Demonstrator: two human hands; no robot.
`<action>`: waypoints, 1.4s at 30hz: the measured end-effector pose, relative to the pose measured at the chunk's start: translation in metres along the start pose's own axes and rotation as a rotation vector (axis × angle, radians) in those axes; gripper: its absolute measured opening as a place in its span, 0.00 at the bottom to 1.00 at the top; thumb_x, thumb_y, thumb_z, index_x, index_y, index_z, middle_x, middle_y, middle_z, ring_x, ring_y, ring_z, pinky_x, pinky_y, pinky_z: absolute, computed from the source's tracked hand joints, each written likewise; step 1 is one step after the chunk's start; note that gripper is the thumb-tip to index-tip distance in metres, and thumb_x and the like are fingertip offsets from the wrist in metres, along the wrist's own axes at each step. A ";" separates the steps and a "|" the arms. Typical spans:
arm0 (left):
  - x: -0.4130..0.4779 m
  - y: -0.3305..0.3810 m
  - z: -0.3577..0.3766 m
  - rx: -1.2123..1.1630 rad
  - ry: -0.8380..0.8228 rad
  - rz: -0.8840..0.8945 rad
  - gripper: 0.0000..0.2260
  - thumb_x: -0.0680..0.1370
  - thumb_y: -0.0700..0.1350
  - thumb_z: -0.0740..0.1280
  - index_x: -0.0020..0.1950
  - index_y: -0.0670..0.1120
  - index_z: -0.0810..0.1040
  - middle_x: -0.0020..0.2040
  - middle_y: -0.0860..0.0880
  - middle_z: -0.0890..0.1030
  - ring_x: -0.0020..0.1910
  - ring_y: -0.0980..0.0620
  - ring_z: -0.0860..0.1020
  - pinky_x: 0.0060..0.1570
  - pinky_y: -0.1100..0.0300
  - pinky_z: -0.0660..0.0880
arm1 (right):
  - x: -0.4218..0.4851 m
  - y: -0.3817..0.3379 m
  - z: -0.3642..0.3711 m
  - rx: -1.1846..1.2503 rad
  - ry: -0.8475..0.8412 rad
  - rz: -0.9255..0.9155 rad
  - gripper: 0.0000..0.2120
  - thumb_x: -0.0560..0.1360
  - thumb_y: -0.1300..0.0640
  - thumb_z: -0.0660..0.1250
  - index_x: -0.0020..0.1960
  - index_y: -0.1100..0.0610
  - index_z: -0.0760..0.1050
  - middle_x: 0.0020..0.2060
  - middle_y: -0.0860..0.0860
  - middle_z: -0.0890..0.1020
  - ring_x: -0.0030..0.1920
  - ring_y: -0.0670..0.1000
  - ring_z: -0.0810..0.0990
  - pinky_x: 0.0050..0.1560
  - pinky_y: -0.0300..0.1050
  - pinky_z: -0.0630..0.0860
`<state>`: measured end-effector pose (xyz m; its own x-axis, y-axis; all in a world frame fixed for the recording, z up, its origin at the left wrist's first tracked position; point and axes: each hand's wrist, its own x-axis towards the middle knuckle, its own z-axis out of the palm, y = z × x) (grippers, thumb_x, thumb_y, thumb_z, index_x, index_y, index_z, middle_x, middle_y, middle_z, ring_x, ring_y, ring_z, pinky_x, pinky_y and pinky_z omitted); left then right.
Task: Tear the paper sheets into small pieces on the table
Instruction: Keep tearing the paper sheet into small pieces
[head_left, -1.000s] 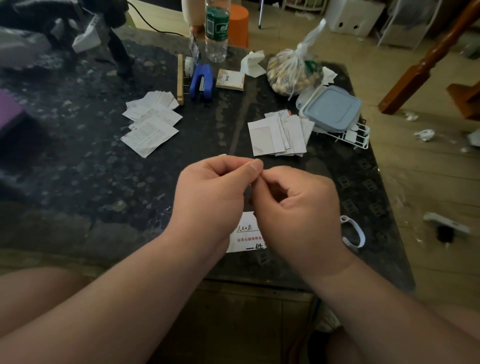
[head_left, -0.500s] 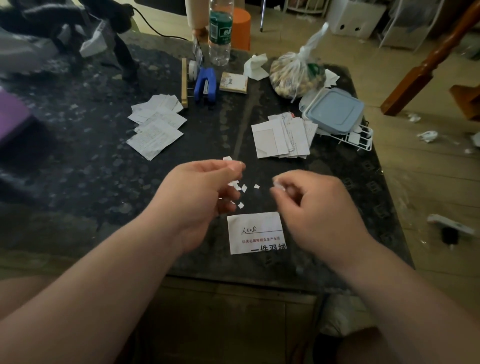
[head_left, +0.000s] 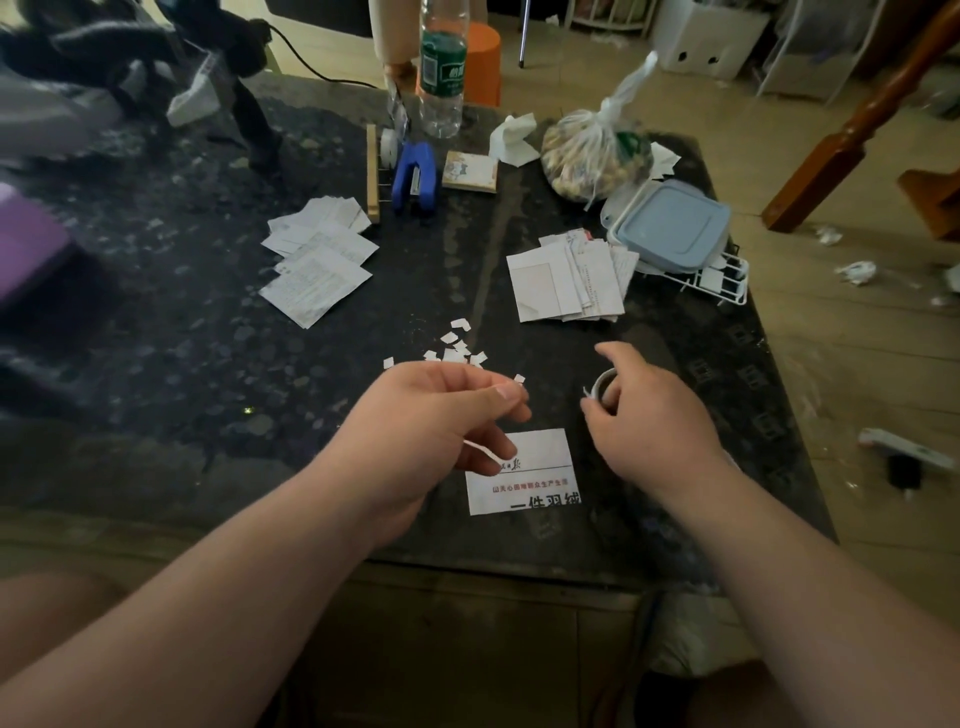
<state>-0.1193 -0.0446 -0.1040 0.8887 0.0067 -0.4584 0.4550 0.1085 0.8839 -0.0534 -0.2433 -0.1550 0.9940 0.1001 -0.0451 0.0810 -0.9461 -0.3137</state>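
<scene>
Now scraps (head_left: 457, 348) lie dropped; right hand (head_left: 649, 415) has shifted right, grips curled strip (head_left: 602, 382) for next tear; left hand (head_left: 431, 415) pinches sliver (head_left: 480, 451).

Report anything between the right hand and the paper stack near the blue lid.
Nothing visible: only bare table lies between the right hand, gripping a curled strip, and the paper stack. The left hand pinches a sliver.

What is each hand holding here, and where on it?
Left hand holds a thin paper sliver, one end tucked inside its curled grip. Right hand grips a curled white strip by its loop's near side.
</scene>
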 end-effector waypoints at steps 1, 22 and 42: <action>-0.001 0.000 -0.001 0.015 -0.019 -0.008 0.06 0.80 0.41 0.70 0.46 0.41 0.85 0.43 0.45 0.87 0.35 0.50 0.81 0.39 0.55 0.79 | 0.000 -0.001 -0.001 -0.003 0.009 0.000 0.28 0.78 0.50 0.69 0.75 0.49 0.66 0.49 0.46 0.80 0.55 0.51 0.78 0.53 0.52 0.79; -0.016 -0.002 0.004 0.060 -0.225 0.130 0.05 0.75 0.38 0.71 0.46 0.36 0.84 0.41 0.42 0.87 0.29 0.49 0.81 0.34 0.61 0.79 | -0.045 -0.049 -0.050 1.433 -0.552 0.133 0.10 0.74 0.61 0.68 0.36 0.62 0.70 0.25 0.56 0.71 0.19 0.42 0.67 0.18 0.32 0.59; -0.014 0.000 0.006 -0.245 -0.271 -0.014 0.11 0.72 0.35 0.69 0.53 0.36 0.86 0.50 0.41 0.87 0.36 0.50 0.83 0.32 0.61 0.79 | -0.033 -0.027 -0.055 1.209 -0.505 -0.061 0.07 0.72 0.57 0.73 0.45 0.62 0.83 0.34 0.59 0.79 0.28 0.49 0.70 0.25 0.42 0.68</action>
<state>-0.1317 -0.0510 -0.0971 0.8799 -0.2567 -0.3998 0.4695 0.3415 0.8142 -0.0840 -0.2382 -0.0932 0.8325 0.4860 -0.2660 -0.2549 -0.0903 -0.9627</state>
